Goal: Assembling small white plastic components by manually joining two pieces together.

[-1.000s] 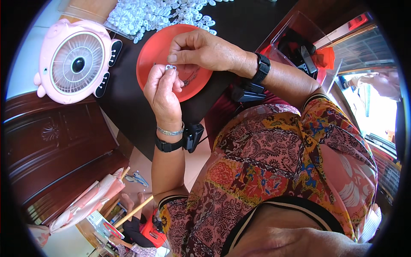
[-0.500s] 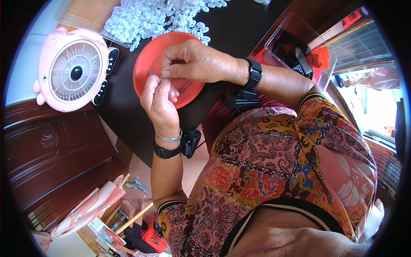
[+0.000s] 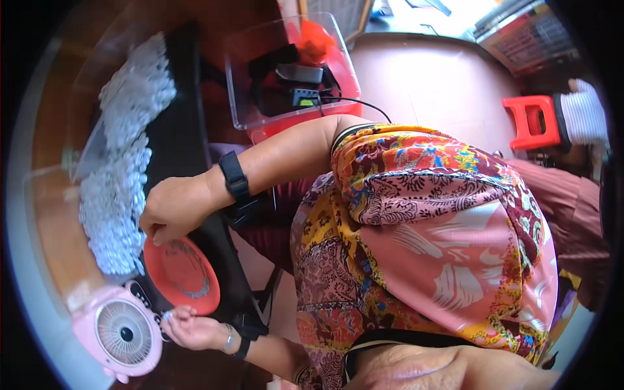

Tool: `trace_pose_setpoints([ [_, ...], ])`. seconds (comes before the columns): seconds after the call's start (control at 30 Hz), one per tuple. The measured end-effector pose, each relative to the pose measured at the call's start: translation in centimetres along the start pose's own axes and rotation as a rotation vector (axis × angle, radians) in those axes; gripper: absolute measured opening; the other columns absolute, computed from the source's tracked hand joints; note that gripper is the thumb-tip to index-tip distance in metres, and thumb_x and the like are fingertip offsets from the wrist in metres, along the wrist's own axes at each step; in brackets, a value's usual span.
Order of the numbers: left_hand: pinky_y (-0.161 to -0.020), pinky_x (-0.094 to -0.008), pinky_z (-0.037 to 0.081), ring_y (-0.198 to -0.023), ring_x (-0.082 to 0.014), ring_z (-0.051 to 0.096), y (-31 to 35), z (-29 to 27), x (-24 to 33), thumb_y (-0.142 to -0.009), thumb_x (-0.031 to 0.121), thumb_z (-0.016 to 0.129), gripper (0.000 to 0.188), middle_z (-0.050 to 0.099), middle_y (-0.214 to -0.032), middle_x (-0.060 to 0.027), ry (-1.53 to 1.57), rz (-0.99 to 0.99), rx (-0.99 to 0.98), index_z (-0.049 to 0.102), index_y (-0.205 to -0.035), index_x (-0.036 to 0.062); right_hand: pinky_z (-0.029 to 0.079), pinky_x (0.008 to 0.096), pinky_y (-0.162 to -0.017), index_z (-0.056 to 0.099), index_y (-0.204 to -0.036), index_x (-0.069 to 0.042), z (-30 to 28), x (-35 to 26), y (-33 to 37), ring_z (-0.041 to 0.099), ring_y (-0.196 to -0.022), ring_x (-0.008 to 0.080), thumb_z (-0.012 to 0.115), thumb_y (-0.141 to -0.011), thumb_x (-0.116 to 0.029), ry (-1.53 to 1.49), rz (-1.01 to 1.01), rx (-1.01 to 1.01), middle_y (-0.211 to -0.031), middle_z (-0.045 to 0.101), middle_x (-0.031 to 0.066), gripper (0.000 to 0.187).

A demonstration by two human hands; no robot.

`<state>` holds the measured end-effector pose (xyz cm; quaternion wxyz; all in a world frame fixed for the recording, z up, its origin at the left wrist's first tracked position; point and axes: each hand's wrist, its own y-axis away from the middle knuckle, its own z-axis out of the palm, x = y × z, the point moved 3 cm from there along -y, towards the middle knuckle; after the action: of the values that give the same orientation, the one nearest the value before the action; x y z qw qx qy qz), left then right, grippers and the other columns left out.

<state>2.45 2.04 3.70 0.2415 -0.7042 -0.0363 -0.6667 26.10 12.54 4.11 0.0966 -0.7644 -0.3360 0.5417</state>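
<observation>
Many white pieces [image 3: 114,211] at frame left seem undone; a grey strand [image 3: 199,289] lies in the red plate [image 3: 209,300]. The left hand [image 3: 198,330] pinches probably one piece [image 3: 166,316]; the right hand's [image 3: 179,205] fingers, one cannot tell.

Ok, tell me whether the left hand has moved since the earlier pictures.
Yes: judged against the fan, the left hand has moved toward it, from over the plate to beside the fan's edge.
</observation>
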Motion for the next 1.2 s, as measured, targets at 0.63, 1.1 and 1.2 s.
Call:
trace_pose_setpoints([
  [0.63,-0.060,-0.0278,0.034,-0.065,-0.0165,0.045,-2.4,-4.0,-0.3,-0.087,0.014,0.047,0.013,0.041,-0.066,-0.0022,0.231,-0.174,0.076,0.048,-0.078,0.0047,0.052,0.0425,-0.061,0.064,-0.074,-0.007,-0.1,6.6,-0.4,0.064,-0.069,0.0331,0.060,-0.073,-0.023,0.215,-0.011,0.048,-0.073,0.064,0.0138,0.017],
  [1.1,-0.053,-0.0269,0.036,-0.059,-0.0158,0.046,-1.1,-4.1,-5.7,-0.088,0.016,0.048,0.017,0.049,-0.065,-0.0015,0.425,-0.093,-0.005,0.049,-0.073,0.0087,0.049,0.0407,-0.065,0.064,-0.083,-0.007,3.8,8.4,-2.5,0.062,-0.074,0.0321,0.061,-0.078,-0.019,0.293,-0.013,0.171,-0.077,0.064,0.0122,0.013],
  [1.2,-0.050,-0.0259,0.034,-0.055,-0.0146,0.043,-1.2,-4.4,-5.7,-0.090,0.018,0.046,0.018,0.043,-0.062,-0.0016,0.395,-0.149,0.049,0.045,-0.074,0.0089,0.049,0.0406,-0.065,0.064,-0.084,-0.006,3.5,8.9,-3.1,0.062,-0.074,0.0328,0.061,-0.079,-0.019,0.282,-0.008,0.174,-0.075,0.064,0.0126,0.014],
])
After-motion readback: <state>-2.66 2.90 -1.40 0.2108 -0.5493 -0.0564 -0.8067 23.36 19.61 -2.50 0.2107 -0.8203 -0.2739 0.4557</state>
